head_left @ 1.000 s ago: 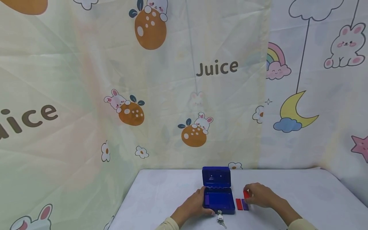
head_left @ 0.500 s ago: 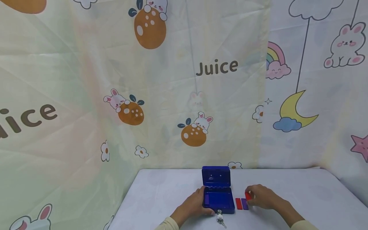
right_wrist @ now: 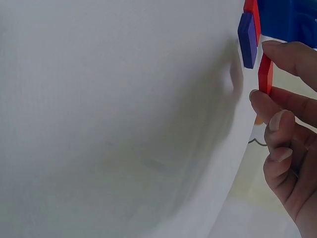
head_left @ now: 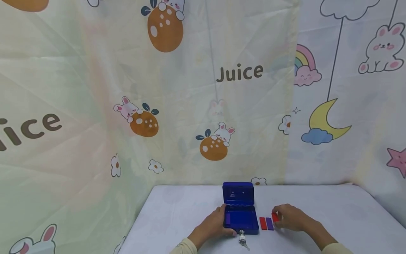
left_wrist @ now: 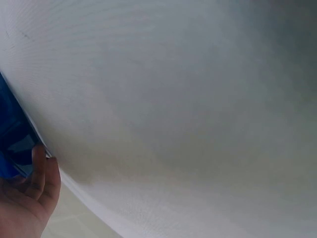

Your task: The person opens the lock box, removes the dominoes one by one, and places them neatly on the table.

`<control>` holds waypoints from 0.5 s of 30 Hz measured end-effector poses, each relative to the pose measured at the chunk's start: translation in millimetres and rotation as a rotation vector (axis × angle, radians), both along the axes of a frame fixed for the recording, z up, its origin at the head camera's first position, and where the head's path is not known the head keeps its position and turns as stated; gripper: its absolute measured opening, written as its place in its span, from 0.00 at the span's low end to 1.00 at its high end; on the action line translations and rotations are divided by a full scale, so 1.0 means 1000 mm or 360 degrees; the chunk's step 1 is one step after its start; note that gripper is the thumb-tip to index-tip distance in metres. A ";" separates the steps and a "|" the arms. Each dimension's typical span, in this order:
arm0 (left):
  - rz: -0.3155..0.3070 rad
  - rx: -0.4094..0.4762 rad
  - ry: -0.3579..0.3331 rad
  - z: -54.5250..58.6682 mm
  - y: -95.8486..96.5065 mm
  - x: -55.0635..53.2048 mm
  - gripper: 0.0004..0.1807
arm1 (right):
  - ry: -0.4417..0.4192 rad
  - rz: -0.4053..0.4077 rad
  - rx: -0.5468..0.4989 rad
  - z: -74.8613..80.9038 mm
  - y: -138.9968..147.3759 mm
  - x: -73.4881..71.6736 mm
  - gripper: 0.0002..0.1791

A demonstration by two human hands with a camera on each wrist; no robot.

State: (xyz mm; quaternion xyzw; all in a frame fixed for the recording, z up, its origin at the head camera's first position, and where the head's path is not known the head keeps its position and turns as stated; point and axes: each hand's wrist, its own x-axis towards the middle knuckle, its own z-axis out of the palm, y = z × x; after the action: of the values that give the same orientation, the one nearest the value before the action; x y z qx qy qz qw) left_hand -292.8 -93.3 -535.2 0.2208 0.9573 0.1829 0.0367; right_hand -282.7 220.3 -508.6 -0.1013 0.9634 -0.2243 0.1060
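A blue lidded box (head_left: pixel 250 231) stands on the table with its lid raised. My left hand (head_left: pixel 210 225) holds its left side, thumb by the front left corner; in the left wrist view the fingers touch the box (left_wrist: pixel 17 141). Keys (head_left: pixel 242 240) hang from the front lock. Between thumb and fingers, my right hand (head_left: pixel 293 219) pinches a red block (right_wrist: pixel 266 75) just right of a purple block (head_left: pixel 269 224). Another red block (head_left: pixel 263 223) lies between the purple one and the box. Whether the pinched block touches the table is unclear.
The white table (head_left: pixel 184 204) extends to both sides of the box. Behind it hangs a printed cloth (head_left: pixel 187 91) with rabbits and fruit. A purple patch (head_left: pixel 228 219) shows at the left inside the box.
My right hand has shifted slightly right with the red block, opening a small gap to the purple block. The left hand stays at the box. The head view has tilted a little downward.
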 end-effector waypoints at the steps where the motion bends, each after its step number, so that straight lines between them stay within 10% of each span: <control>1: 0.0004 0.0001 -0.0006 0.000 0.000 0.000 0.62 | -0.0007 -0.0001 -0.0003 -0.001 0.000 0.000 0.19; 15: 0.0025 0.0001 -0.0041 -0.003 0.000 -0.002 0.63 | -0.0053 -0.0032 -0.0005 -0.005 -0.002 0.006 0.21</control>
State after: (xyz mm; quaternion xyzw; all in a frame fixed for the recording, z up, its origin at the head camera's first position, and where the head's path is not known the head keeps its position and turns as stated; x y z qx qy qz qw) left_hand -295.2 -93.6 -538.6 0.2109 0.9584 0.1862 0.0475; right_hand -276.7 218.3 -513.9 -0.0880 0.9621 -0.2287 0.1196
